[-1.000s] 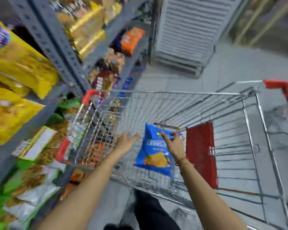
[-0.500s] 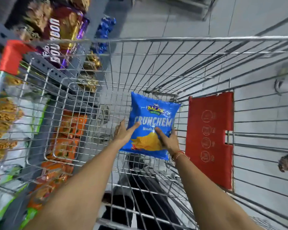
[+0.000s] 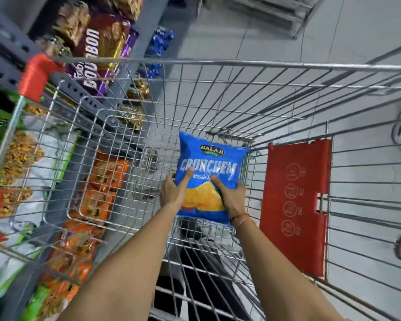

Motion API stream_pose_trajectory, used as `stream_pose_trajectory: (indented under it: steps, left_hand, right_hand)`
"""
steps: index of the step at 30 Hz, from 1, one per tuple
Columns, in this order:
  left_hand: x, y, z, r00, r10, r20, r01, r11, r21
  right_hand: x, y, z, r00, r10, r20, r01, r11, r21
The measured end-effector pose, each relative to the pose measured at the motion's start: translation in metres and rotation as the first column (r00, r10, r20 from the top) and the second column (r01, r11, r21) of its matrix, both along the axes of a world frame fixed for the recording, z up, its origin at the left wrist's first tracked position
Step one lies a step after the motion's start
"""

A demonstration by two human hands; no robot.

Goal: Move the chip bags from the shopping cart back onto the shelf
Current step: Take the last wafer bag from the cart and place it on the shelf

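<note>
Head view: shelf (image 3: 116,72) lies left of the fingers, so the bag (image 3: 210,169), now low inside the cart (image 3: 241,66), should be lifted clear of the wire rim before swinging left, gripped lightly to spare the chips. Left hand (image 3: 173,189) clasps its left edge, thumb over the front; right hand (image 3: 232,195) clasps its lower right, fingers curled closed around it.
</note>
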State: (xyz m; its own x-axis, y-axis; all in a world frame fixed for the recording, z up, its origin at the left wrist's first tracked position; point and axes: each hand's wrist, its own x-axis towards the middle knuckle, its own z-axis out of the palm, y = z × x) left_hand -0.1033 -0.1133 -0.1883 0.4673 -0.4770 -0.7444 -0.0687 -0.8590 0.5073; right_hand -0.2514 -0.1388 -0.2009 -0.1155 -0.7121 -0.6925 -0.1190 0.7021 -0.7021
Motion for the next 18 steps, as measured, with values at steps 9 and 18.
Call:
stream_pose_trajectory:
  steps: [9,18]
  left_hand:
    - [0.036,0.008,0.096,0.996,0.058,0.072,-0.042,0.976,-0.212]
    - [0.086,0.046,0.249,0.943,0.318,0.096,-0.174,0.72,-0.671]
  right_hand:
    - [0.039,0.0,0.098,0.993,0.055,0.103,-0.031,0.975,-0.219]
    - [0.107,-0.007,0.253,0.944,0.267,0.194,-0.139,0.855,-0.5]
